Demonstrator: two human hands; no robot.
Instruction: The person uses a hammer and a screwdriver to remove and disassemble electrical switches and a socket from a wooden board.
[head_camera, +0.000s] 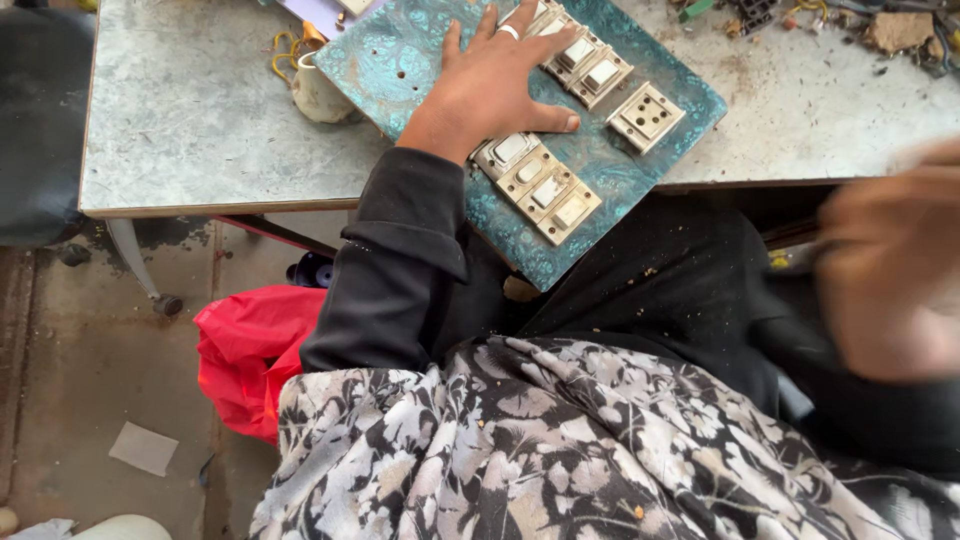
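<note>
1. Head view: left hand (490, 85) lies flat, fingers spread, palm down on a teal patterned switchboard panel (590, 165); it grips nothing.
2. The panel rests tilted on the grey metal table (190, 120), its near corner overhanging the edge toward the lap.
3. Cream switches (537, 185) and a socket (646, 116) sit on the panel.
4. Right hand (890, 270) is blurred, off the table; cannot tell its grip.
5. Red bag (245, 350) lies on the floor.
</note>
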